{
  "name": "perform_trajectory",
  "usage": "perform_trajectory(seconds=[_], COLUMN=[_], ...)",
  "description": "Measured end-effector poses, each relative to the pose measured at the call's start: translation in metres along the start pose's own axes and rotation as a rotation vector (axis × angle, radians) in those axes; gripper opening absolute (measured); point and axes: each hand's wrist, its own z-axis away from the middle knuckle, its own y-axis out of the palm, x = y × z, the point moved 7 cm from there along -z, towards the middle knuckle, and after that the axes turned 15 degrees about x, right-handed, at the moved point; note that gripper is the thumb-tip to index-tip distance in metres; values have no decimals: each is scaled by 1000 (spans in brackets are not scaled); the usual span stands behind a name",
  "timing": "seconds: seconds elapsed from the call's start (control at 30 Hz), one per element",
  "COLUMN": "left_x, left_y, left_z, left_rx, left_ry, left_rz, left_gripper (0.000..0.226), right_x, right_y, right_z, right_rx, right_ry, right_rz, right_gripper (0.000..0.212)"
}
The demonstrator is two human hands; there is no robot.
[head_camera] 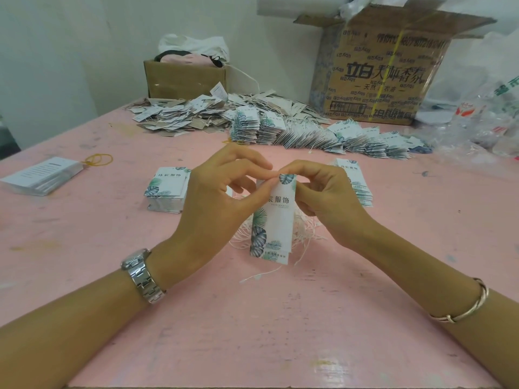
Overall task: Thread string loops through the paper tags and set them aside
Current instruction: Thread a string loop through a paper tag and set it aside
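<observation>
With the leaf-printed paper tag [276,217] held upright just above the loose white strings [304,230], the left hand [219,195] and right hand [328,197] both pinch its top edge with curled fingertips, probably feeding a loop I cannot make out, so steady the tag and pull evenly.

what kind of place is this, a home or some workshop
Probably a small packing workshop: heaps of strung tags on a pink worktable, an opened cardboard carton, left hand and right hand pinching a paper tag.

Pink table [252,332], tag stacks [165,192], strings [304,230]
</observation>
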Motion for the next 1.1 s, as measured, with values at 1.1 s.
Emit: perform_trajectory(seconds=[1.1], left_x=[38], left_y=[-8], left_z=[0], left_rx=[-67], left_ry=[-328], left_rz=[329], left_gripper=[10], right_x=[-46], right_y=[-67], right_z=[-4], right_rx=[-225], right_ry=[201], right_rz=[-293], right_gripper=[21])
